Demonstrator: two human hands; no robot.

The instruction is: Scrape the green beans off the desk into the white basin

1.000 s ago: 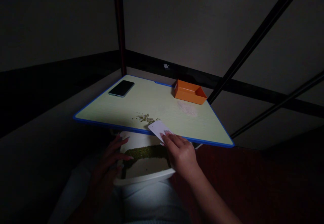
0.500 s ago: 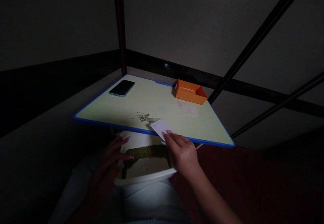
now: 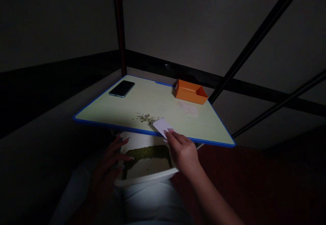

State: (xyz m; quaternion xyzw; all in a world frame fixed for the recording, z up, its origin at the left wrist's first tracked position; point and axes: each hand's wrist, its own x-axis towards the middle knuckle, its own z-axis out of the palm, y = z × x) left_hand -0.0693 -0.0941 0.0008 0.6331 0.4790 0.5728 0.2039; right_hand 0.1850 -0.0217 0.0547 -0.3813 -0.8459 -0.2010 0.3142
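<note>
My right hand [image 3: 184, 152] pinches a white card [image 3: 162, 126] at its near end. The card's far edge lies at the board's front, just right of a small scatter of green grains [image 3: 145, 117] that look like mung beans. In my lap sits a white tub [image 3: 152, 177], partly under the board's front edge, with more green grains [image 3: 150, 152] inside. At its left side my left hand [image 3: 112, 162] has its fingers spread over the rim, in shadow. Whether the thumb grips the wall is hidden.
The pale board [image 3: 163, 97] has a blue edge. On it lie a phone [image 3: 122, 88] at back left, an orange box [image 3: 192, 97] at back right and a patch of whitish grains [image 3: 188, 108]. Dark-trimmed panels [image 3: 175, 24] rise behind.
My right hand and the card have shifted slightly up and to the right. My left hand looks the same, and the grains show hardly any difference.
</note>
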